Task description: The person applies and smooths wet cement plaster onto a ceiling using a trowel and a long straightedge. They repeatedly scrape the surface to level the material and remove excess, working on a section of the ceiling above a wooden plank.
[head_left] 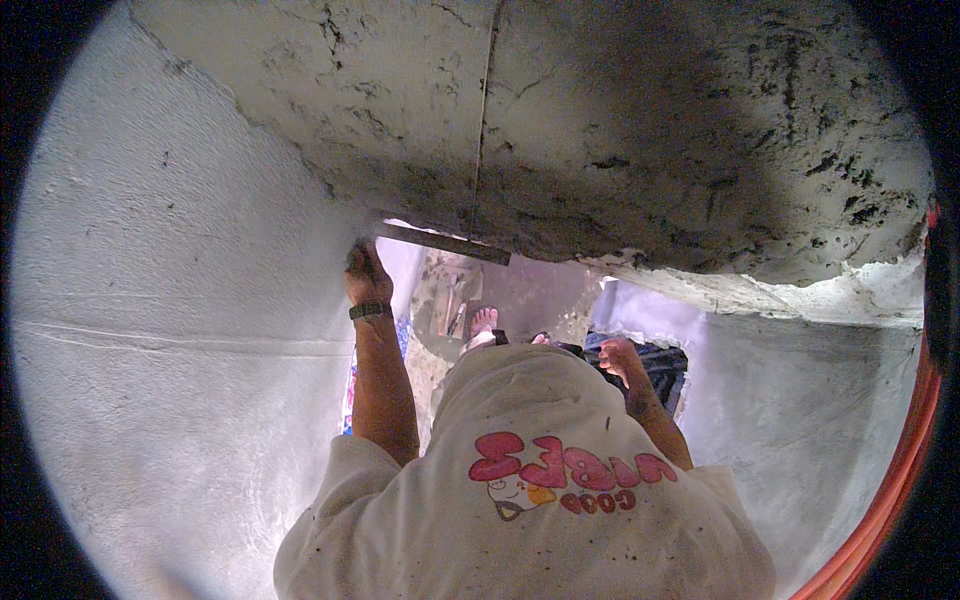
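Observation:
My left hand (365, 270), with a dark band on the wrist, is raised against the wall and grips the near end of a long flat metal bar (445, 243). The bar lies across the lower edge of the rough grey plaster (600, 130). My right hand (620, 356) hangs low beside my dark trousers (660, 365), fingers loosely apart and nothing in it. My white shirt (520, 500) with a pink print fills the lower middle.
A smoother pale plastered wall (170, 330) curves along the left. Below, my sandalled foot (483, 322) stands on a dusty floor next to a small tool (452, 305). An orange pipe (895, 480) runs along the right rim. A thin string (482, 120) hangs down the rough plaster.

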`<state>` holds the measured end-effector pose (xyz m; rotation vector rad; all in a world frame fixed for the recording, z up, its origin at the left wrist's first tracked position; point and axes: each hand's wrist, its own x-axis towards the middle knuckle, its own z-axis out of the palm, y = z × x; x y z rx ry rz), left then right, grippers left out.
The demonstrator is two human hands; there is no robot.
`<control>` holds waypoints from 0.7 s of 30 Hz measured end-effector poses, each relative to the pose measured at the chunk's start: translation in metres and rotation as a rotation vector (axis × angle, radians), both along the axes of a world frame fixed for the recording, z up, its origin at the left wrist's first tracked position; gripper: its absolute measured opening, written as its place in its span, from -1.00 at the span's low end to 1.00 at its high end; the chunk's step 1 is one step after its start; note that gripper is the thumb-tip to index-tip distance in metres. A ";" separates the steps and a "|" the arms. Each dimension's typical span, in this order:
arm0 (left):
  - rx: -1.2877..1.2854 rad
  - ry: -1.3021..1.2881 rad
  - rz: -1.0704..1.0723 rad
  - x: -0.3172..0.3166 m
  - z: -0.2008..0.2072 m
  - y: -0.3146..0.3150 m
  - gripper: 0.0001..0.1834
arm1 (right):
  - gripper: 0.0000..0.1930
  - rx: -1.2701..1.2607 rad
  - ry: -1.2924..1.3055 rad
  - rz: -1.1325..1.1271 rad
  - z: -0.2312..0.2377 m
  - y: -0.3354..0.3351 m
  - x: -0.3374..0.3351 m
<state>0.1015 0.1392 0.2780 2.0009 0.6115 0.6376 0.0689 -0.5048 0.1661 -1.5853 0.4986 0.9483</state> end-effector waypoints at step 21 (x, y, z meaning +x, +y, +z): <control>0.274 0.200 0.016 -0.005 0.032 -0.011 -0.53 | -0.83 -0.058 0.104 -0.159 0.017 0.020 -0.003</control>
